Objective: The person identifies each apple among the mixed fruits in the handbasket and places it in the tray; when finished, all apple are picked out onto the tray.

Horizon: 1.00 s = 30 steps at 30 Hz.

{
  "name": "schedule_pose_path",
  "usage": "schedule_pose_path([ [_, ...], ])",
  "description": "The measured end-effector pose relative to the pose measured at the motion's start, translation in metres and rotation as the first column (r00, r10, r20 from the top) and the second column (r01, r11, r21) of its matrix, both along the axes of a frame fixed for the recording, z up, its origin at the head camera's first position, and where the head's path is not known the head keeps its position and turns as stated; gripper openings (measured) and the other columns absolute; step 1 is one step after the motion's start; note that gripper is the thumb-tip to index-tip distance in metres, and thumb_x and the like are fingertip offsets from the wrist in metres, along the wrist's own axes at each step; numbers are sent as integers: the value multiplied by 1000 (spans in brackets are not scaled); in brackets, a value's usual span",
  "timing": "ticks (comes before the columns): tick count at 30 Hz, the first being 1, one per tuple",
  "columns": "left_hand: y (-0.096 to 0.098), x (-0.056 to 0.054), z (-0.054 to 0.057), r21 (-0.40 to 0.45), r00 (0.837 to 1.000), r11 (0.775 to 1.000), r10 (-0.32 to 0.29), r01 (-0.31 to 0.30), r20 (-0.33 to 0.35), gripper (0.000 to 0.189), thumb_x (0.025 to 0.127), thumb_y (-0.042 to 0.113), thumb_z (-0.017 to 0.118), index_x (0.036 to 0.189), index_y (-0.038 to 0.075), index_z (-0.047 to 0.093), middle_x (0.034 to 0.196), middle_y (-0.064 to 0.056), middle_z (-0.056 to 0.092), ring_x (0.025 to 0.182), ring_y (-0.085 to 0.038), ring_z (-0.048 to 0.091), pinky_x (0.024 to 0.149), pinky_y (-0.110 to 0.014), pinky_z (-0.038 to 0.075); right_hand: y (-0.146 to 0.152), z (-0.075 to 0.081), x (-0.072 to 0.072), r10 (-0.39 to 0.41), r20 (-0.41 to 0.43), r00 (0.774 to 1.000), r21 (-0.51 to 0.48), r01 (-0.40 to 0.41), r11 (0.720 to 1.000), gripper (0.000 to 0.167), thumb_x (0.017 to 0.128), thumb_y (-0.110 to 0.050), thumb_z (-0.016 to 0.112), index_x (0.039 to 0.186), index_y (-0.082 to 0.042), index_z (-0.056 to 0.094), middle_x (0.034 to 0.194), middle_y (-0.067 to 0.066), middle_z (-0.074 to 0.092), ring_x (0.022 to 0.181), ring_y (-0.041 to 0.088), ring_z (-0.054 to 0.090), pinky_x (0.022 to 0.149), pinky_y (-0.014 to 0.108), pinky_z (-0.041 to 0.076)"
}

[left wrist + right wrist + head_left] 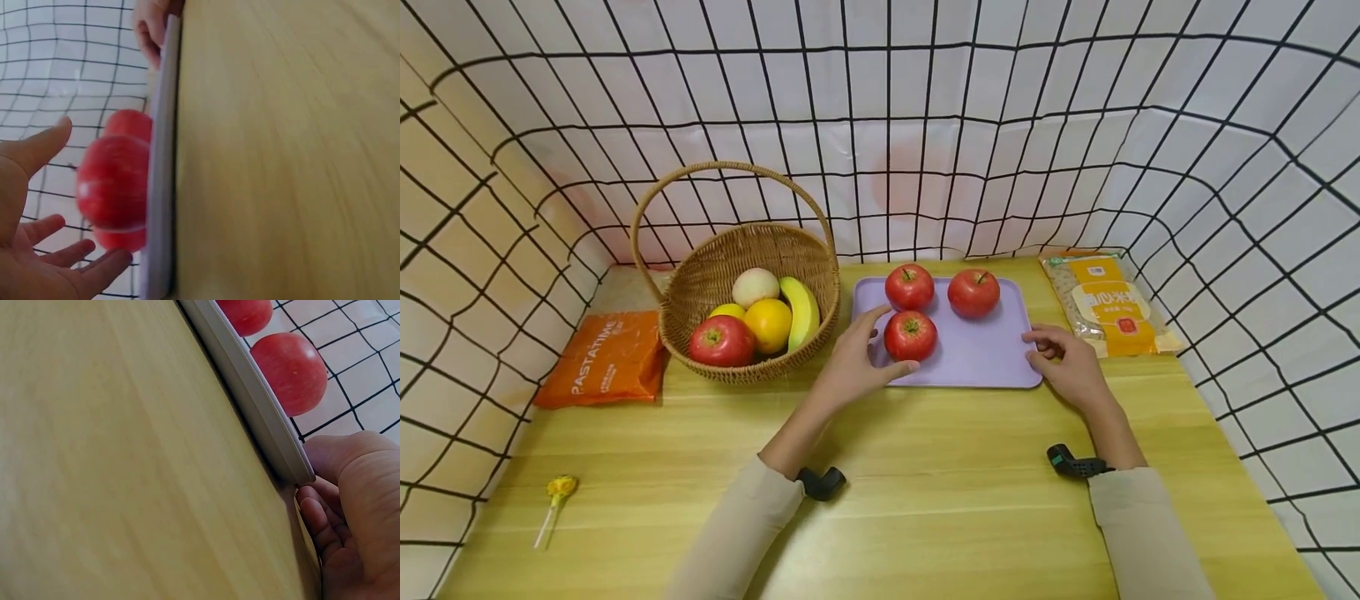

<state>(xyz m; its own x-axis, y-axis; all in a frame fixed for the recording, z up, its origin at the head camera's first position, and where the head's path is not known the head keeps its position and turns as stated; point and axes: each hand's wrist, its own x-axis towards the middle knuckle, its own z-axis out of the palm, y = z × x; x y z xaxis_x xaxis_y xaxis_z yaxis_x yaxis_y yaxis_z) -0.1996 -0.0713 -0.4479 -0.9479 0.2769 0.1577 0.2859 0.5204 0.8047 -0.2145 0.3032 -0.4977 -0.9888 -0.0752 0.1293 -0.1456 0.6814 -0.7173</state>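
Note:
A light purple tray (977, 358) lies on the wooden table with three red apples on it. Around the front apple (910, 336), my left hand (856, 362) is spread, thumb on the near side and fingers on the far side. In the left wrist view, a gap shows between those fingers (78, 253) and the apple. Behind it sit a second apple (909, 287) and, farther right, a third apple (973, 293). My right hand (1069, 367) pinches the tray's right edge. The right wrist view shows its thumb (331, 453) at the rim and curled fingers lower down.
Left of the tray stands a wicker basket (760, 242) with a tall handle, holding several fruits. An orange pasta bag (606, 358) lies beside it. A grain packet (1108, 304) is right of the tray, and a yellow lollipop (560, 487) lies front left. Grid-patterned cloth (887, 108) encloses the table.

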Motion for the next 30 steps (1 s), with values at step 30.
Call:
schedule_pose_path([
  [30, -155, 34, 73, -172, 938, 941, 244, -290, -246, 70, 80, 51, 85, 139, 20, 62, 143, -8, 60, 123, -40, 58, 82, -55, 59, 1, -4, -1, -14, 32, 999, -17, 15, 1000, 28, 99, -16, 68, 126, -9, 71, 134, 14, 63, 96, 17, 53, 77, 7, 42],
])
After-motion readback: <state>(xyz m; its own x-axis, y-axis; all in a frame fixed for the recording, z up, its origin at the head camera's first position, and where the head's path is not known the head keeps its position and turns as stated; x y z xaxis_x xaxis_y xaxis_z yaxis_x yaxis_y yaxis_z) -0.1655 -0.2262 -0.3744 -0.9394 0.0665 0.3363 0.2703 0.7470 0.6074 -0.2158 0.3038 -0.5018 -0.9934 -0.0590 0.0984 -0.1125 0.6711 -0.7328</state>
